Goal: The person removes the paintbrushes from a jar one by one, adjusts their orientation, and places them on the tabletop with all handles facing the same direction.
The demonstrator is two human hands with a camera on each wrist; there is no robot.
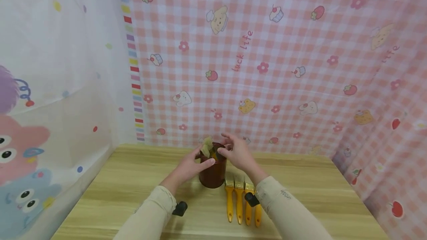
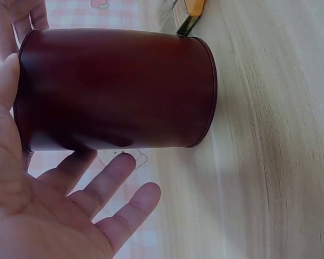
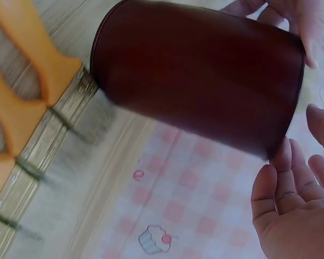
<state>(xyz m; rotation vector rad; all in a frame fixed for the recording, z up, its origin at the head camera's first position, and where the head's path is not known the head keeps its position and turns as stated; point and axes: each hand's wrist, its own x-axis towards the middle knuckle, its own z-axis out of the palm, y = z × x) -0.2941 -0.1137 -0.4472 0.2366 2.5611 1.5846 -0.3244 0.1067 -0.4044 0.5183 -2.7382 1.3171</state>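
- Dark reddish-brown cylindrical holder point(image 1: 212, 176): it appears to stand upright on the wood-grain tabletop point(image 1: 133, 180), towards the back, its mouth facing up so that both hands can reach the rim.
- Contents: a crumpled pale olive item point(image 1: 207, 146) juts above the rim, beside a smaller yellow patch point(image 1: 214, 156); neither can be identified further.
- Left hand point(image 1: 190, 165): the fingers are spread, with the thumb against the near rim and the others along the holder's side, a placement that would steady it; how firmly they press cannot be told.
- Right hand point(image 1: 239, 155): the fingers are loosely bent, with the thumb apart from them; fingertips meet the opposite side of the rim, seemingly balancing the left hand's touch.
- Four yellow-handled flat paintbrushes point(image 1: 239, 203): laid side by side just right of the holder, bristles towards the backdrop and handles towards the person, which probably suits picking up; the rightmost is partly hidden by the right sleeve point(image 1: 293, 210). Whether the nearest brush touches the holder's base is unclear.
- Pink gingham cloth point(image 1: 293, 40): hangs behind the tabletop, apparently as a screen.
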